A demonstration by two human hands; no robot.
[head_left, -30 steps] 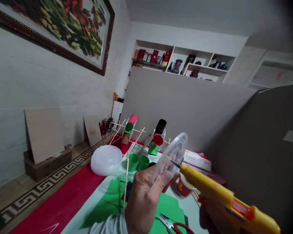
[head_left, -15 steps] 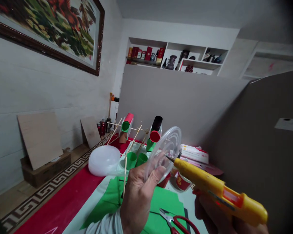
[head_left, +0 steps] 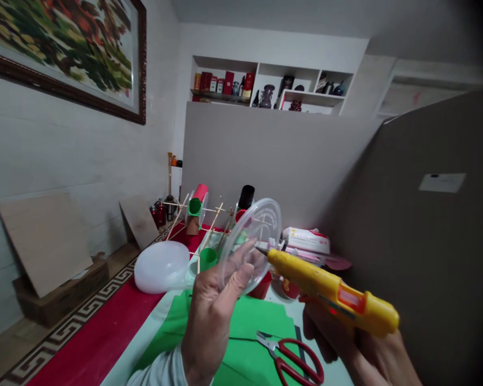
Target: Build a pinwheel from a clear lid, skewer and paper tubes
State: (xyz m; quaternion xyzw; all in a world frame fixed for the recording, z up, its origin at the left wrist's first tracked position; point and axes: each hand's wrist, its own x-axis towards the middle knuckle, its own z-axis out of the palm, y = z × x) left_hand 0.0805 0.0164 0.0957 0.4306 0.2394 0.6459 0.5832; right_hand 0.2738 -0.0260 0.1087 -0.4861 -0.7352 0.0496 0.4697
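My left hand [head_left: 215, 311] grips a round clear plastic lid [head_left: 271, 217] by its lower rim, thumb on the near face. The lid stands tilted nearly upright. Wrapped round the handle of a yellow hot glue gun [head_left: 317, 281] is my right hand [head_left: 346, 338]. The gun's dark nozzle points left and meets or nearly meets the middle of the lid; I cannot tell if it touches. A small red light shows on the gun's side. Below lie red-handled scissors [head_left: 292, 359] on green sheets [head_left: 257, 316].
Behind the lid stand thin wooden stick frames [head_left: 211, 225] bearing coloured paper tubes [head_left: 194, 207]. A white translucent bowl-like piece [head_left: 161, 266] sits at the left, near a green cup [head_left: 208, 258]. Packets [head_left: 306, 241] and a red paper cup [head_left: 290, 289] are at the back right.
The view has turned a little to the right, so the scene sits further left. Both hands keep hold of the lid and glue gun, with the nozzle still at the lid's middle.
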